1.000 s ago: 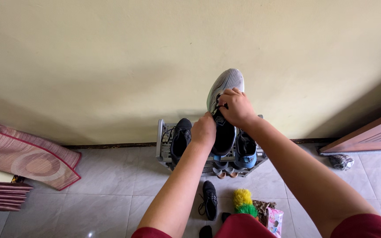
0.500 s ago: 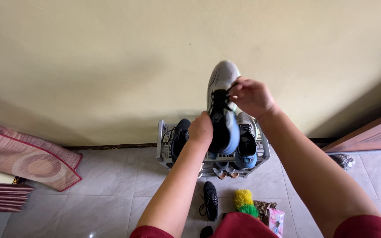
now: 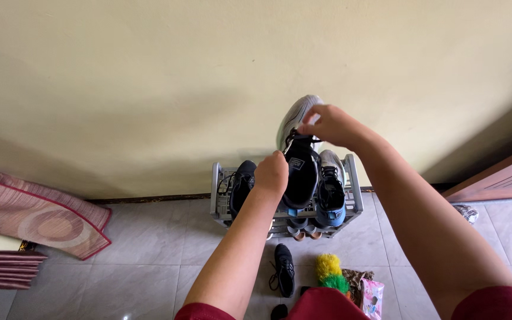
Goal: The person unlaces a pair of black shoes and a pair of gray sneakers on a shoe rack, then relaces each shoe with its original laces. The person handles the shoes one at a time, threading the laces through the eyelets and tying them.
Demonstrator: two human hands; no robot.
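Above the shoe rack (image 3: 217, 195), the left hand (image 3: 271, 174) clamps the grey sneaker's (image 3: 297, 151) heel side, fingers hidden behind it. The right hand (image 3: 326, 125) pinches its laces, fingers together. The hands cover the sneaker's middle.

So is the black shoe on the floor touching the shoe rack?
Apart. The head view shows the black shoe lying on the tiles in front of the grey shoe rack, with a strip of bare floor between them.
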